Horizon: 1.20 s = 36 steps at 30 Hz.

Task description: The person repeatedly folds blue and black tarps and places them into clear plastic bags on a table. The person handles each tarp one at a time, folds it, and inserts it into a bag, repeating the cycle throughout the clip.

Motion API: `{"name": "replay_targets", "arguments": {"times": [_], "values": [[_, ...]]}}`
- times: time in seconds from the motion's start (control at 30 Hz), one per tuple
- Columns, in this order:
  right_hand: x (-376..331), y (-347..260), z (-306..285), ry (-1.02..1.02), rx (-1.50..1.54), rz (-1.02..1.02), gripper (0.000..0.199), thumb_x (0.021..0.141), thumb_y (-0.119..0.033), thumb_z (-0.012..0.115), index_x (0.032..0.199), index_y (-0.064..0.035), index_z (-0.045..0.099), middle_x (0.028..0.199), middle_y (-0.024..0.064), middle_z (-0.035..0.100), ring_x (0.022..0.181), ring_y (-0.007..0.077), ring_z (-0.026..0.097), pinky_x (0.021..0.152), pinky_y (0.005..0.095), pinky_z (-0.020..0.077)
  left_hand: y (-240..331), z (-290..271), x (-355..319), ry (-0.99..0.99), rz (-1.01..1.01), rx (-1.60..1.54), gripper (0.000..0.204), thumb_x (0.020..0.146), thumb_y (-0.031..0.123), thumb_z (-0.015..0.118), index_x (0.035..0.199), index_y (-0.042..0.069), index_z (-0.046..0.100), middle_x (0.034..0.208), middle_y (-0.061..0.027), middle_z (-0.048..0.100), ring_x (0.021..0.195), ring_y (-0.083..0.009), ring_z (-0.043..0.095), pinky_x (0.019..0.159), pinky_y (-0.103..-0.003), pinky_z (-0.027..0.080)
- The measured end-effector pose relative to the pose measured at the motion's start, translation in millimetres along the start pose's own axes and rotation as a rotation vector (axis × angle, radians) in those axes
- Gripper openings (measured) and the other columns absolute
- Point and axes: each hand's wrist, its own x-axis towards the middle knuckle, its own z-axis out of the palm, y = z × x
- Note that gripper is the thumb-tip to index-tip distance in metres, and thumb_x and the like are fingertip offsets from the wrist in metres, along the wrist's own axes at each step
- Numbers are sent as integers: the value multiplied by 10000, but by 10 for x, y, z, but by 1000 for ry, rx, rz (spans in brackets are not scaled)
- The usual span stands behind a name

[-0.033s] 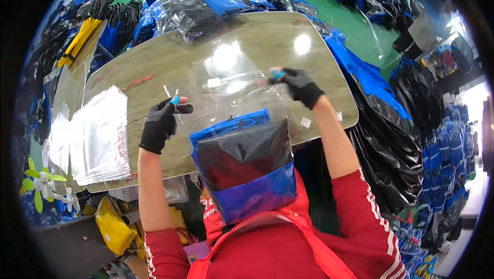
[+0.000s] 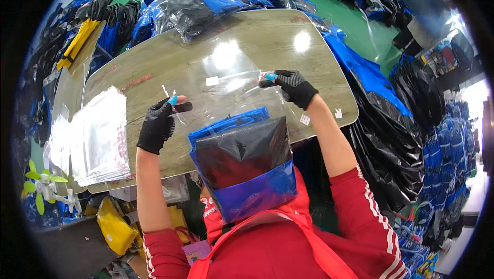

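Observation:
A folded blue-and-black sheet-like item [image 2: 242, 147] sits low inside a clear plastic bag [image 2: 234, 93], tilted over the table's near edge against my red apron. My left hand [image 2: 158, 123], in a black glove with a blue wrap on one finger, pinches what looks like the bag's left edge. At the upper right, my right hand [image 2: 294, 88], gloved the same way, has its fingertips closed on the bag's film. The bag's upper part is see-through, so its exact rim is hard to make out.
Flat clear bags [image 2: 100, 137] lie stacked at the left of the wood-look table [image 2: 272, 37]. Packed blue-and-black bundles [image 2: 206, 3] are heaped at the far edge. Black and blue sheeting [image 2: 383, 140] hangs on the right. A green-bladed fan [image 2: 43, 184] stands at lower left.
My right hand, blurred before, has shifted slightly left and its fingertips now show sharply at the bag's film. My left hand and the folded item have hardly moved.

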Motion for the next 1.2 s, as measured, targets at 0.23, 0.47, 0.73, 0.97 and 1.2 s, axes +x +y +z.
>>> {"name": "replay_targets", "arguments": {"times": [0.23,0.47,0.73,0.97,1.2], "values": [[-1112,44,130,-464,15,-446,328,852,-195,642,1152,-62,659,1297,156,560,1294,261,444,1065,386,345,-370,132,-771,-101,338,330,286,929,197,537,1138,23,625,1366,-177,489,1232,-336,503,1055,-412,351],[-1304,49,387,370,-614,-563,233,753,-59,606,966,-112,682,996,115,681,973,309,626,901,379,469,42,482,-821,95,292,1181,271,733,36,574,976,99,676,1325,-171,514,1206,-347,498,996,-408,401],[-519,-245,791,-377,-732,-381,972,670,-561,744,1405,-44,374,1274,242,535,1171,359,530,978,372,415,-318,362,-50,112,271,726,288,922,288,562,1002,49,701,914,-158,698,898,-293,670,813,-317,500],[-392,-693,1041,-759,-638,-413,1030,590,-504,824,1337,62,397,1286,265,515,1196,335,508,999,386,405,-974,-711,1416,577,271,1384,571,821,451,593,1200,25,563,1260,-210,548,1347,-299,343,1124,-521,128],[260,-1849,356,-228,-50,-925,684,719,-320,761,1254,18,502,1105,164,587,1040,221,552,942,333,437,-868,-1986,314,800,8,1055,416,959,352,422,1234,67,548,1260,-83,550,1225,-246,455,1062,-390,316]]}}
